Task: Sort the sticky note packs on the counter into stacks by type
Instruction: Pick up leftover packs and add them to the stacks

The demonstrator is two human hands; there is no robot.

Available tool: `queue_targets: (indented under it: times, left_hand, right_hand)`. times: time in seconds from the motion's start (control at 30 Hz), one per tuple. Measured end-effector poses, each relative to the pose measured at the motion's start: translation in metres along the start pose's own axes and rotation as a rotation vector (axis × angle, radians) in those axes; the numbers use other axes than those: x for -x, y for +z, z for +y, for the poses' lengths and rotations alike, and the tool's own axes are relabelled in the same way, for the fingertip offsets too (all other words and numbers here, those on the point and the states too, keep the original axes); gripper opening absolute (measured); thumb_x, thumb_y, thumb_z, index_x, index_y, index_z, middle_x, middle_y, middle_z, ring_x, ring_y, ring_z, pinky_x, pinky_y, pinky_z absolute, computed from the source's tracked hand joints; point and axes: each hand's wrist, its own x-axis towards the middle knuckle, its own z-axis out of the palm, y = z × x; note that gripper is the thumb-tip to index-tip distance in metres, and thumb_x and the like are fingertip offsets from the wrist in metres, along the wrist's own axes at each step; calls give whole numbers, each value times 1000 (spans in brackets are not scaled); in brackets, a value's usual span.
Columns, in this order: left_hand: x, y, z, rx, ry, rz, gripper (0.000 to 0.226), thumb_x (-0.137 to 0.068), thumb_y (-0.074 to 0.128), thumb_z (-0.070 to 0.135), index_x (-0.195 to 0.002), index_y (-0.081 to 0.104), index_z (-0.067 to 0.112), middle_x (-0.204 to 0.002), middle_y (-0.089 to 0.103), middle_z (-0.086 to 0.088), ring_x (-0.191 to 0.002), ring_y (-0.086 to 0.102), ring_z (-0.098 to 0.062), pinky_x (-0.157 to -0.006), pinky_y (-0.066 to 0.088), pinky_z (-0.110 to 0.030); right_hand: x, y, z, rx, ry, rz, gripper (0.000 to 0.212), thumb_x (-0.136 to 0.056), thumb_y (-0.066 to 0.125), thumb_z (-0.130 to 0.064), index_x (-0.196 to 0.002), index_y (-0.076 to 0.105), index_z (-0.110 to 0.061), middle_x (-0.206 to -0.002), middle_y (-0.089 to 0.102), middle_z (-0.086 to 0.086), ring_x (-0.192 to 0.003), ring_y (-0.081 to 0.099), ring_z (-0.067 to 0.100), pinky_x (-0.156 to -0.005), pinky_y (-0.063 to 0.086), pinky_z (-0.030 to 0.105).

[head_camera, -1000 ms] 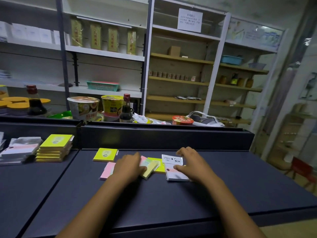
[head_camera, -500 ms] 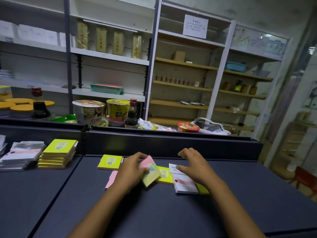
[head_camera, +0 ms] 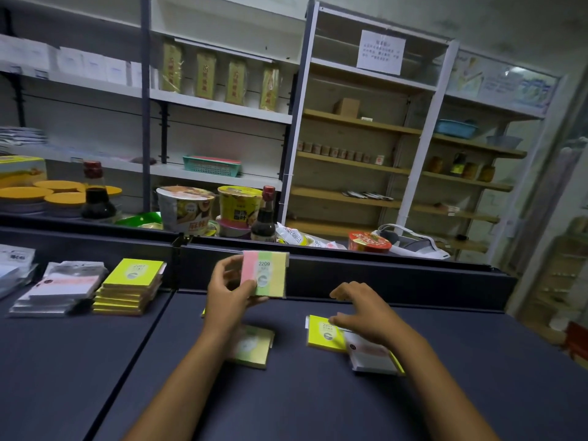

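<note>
My left hand (head_camera: 227, 292) holds a three-colour pack (head_camera: 265, 273) of pink, green and yellow strips upright above the dark counter (head_camera: 286, 396), thumb on its front. Below it lies another multicolour pack (head_camera: 254, 345). My right hand (head_camera: 366, 315) rests with fingers spread on a yellow-green pack (head_camera: 323, 332) and a white-wrapped pack (head_camera: 370, 358) beside it. At the left stand a stack of yellow-green packs (head_camera: 129, 288) and a stack of white-wrapped packs (head_camera: 60, 289).
A raised dark ledge (head_camera: 381, 275) runs behind the counter. Beyond it stand noodle cups (head_camera: 184, 208), soy sauce bottles (head_camera: 265, 214) and shelving. More white packs (head_camera: 14, 265) lie at the far left edge.
My left hand lifted the three-colour pack off the counter and turned its face towards me. My right hand stayed on the packs at the right.
</note>
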Motion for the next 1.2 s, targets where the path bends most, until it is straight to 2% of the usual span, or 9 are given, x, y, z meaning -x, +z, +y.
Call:
queue_targets:
  times: [0.2,0.33,0.43,0.53,0.8,0.9,1.0,1.1,1.2]
  left_hand:
    - [8,3,-1,19,56,-31,44,-87,55,-13,-109,58,25,-111,65,-5,-94,72,-18,-64,60,-32]
    - [9,2,-3,34,77,-53,42,-88,58,-9,-112,59,26,-114,66,-5,-97,72,-17,-66,61,-35]
    - [8,1,-4,26,98,-54,42,-88,59,-7,-112,59,27,-114,65,-5,-99,71,-17,-65,61,-34]
    - [7,0,-5,20,103,-52,41,-89,60,-6,-113,58,28,-114,65,-4,-99,72,-16,-66,61,-34]
    - [8,-1,-4,33,122,-38,40,-90,59,-6,-115,57,25,-115,64,-3,-98,71,-14,-66,61,-33]
    - [10,-3,-3,31,133,-22,40,-90,59,-7,-118,56,21,-115,64,-3,-98,71,-13,-66,61,-33]
    - [11,-4,-3,40,129,-18,40,-90,59,-8,-120,54,18,-115,63,-5,-98,71,-12,-65,61,-32]
    - [13,-6,-3,32,137,-18,41,-90,60,-7,-120,55,20,-115,63,-4,-98,71,-12,-66,61,-31]
    - [18,-6,-2,8,156,-9,43,-90,61,-6,-123,53,21,-116,63,-2,-98,71,-10,-66,61,-31]
  right_hand:
    - [-3,2,-1,91,53,-235,69,-77,78,-51,-137,52,-28,-130,48,-6,-125,39,14,-99,38,27]
    - [-4,5,-1,128,98,-290,83,-74,80,-55,-144,47,-25,-137,42,-3,-130,34,18,-105,36,32]
    - [-5,5,0,123,129,-319,81,-74,79,-57,-143,49,-27,-138,42,-1,-131,33,19,-106,35,33]
    - [-6,3,-2,138,138,-347,74,-73,79,-57,-136,53,-28,-132,45,0,-126,36,19,-99,38,31]
    - [-8,20,-26,110,58,-138,74,-61,88,-52,-114,41,-30,-116,54,-2,-109,43,19,-92,45,37]
    - [-6,30,-36,53,20,-51,71,-65,87,-44,-113,37,-34,-113,56,-3,-104,50,18,-85,48,36]
    - [-2,36,-42,-22,-24,59,56,-73,83,-31,-109,40,-38,-112,55,-5,-99,56,14,-82,51,33]
    - [7,36,-44,-255,-1,127,49,-76,82,-13,-107,51,-35,-109,60,-8,-97,62,12,-81,56,34]
    - [21,34,-45,-518,83,215,52,-78,80,-1,-111,56,-33,-101,67,-8,-87,68,7,-71,58,23]
